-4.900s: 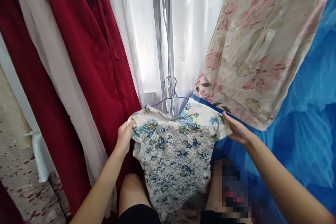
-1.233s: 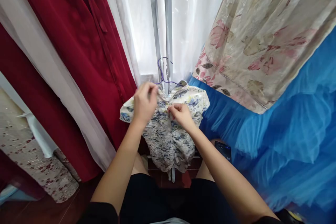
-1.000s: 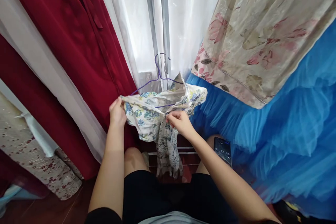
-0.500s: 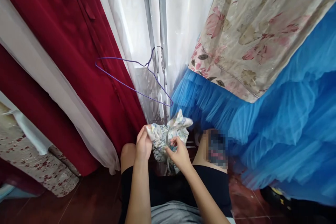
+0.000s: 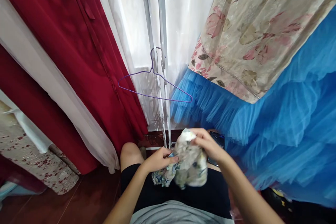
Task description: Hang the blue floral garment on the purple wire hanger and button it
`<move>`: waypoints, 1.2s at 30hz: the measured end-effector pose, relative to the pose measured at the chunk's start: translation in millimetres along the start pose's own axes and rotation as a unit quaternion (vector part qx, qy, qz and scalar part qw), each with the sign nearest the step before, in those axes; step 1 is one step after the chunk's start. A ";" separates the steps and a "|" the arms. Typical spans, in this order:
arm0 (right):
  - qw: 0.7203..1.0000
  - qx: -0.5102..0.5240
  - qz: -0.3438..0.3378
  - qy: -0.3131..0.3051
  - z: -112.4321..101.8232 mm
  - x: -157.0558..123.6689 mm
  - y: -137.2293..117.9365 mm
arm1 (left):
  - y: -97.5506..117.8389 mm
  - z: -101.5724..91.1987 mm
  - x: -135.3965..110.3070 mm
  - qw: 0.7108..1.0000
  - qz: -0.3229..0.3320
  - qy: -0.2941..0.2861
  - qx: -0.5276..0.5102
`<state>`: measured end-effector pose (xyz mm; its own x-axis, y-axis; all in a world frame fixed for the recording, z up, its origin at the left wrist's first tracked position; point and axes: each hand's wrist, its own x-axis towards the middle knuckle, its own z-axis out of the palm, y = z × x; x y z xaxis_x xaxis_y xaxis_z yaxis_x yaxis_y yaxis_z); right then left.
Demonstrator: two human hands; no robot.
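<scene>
Over my lap I hold a small crumpled cloth garment [image 5: 193,168], pale with a blue and yellowish floral print. Its exact kind does not show. My left hand [image 5: 160,160] pinches a bunched part at its left side. At the upper right, my right hand [image 5: 208,143] grips its edge, the fingers partly covered by the fabric. The cloth is slightly blurred. Beyond it a purple wire hanger [image 5: 154,96] hangs bare from a metal rack post [image 5: 162,77].
Red and white drapes [image 5: 86,77] hang on the left. To the right are a beige floral dress [image 5: 244,42] and blue tulle [image 5: 288,122]. A phone [image 5: 217,140] rests on my right thigh. Dark red floor tiles [image 5: 86,199] show below.
Both hands have shifted, the right one up and outward, and the garment is lower and more spread. The hanger has swung to the right. The phone shows more clearly.
</scene>
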<state>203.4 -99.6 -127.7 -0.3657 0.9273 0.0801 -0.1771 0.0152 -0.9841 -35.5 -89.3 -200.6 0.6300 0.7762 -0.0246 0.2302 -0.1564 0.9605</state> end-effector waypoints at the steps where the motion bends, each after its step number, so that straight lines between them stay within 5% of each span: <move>1: 0.999 -0.033 -0.019 0.029 -16.2 4.1 -14.8 | -0.7 -4.6 -5.8 0.999 -0.013 -0.013 0.029; 5: 0.970 -0.069 -0.162 0.169 -64.4 34.1 -74.8 | 12.5 -27.1 -19.9 1.000 -0.008 0.000 -0.023; 8: 0.980 -0.092 -0.148 0.095 -57.2 51.3 -103.6 | 28.9 -31.4 -12.9 0.991 0.056 0.061 -0.101; 13: 0.963 -0.225 -0.112 -0.095 1.5 53.2 -114.3 | 45.5 -2.1 19.4 0.979 0.140 0.103 -0.110; 15: 0.955 -0.248 -0.114 -0.114 8.5 52.0 -115.0 | 42.2 9.4 27.8 0.987 0.112 0.075 -0.085; 18: 0.952 -0.273 -0.107 -0.086 -12.8 53.1 -117.5 | 26.6 9.1 28.8 0.999 0.046 0.020 0.013; 23: 0.956 -0.262 -0.124 0.051 -87.1 73.2 -116.8 | 13.4 -28.5 13.5 0.989 0.024 0.048 0.139; 27: 0.951 -0.226 -0.155 0.142 -122.4 123.3 -114.0 | 47.6 -57.1 10.9 0.978 0.073 0.061 0.184; 30: 0.952 -0.202 -0.165 0.159 -113.2 168.5 -118.9 | 80.7 -75.7 14.7 0.973 0.115 0.090 0.178; 32: 0.967 -0.187 -0.125 0.118 -93.4 189.7 -123.5 | 95.1 -90.9 14.3 0.971 0.133 0.120 0.155; 36: 0.984 -0.169 -0.045 0.019 -56.4 197.8 -128.0 | 94.7 -128.1 1.0 0.961 0.148 0.200 0.120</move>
<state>205.3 103.0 5.2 -0.3261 0.9299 0.1701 0.1096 0.2160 -0.9702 -108.1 -25.1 -74.2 0.3705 0.8412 0.3937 0.2794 -0.5052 0.8165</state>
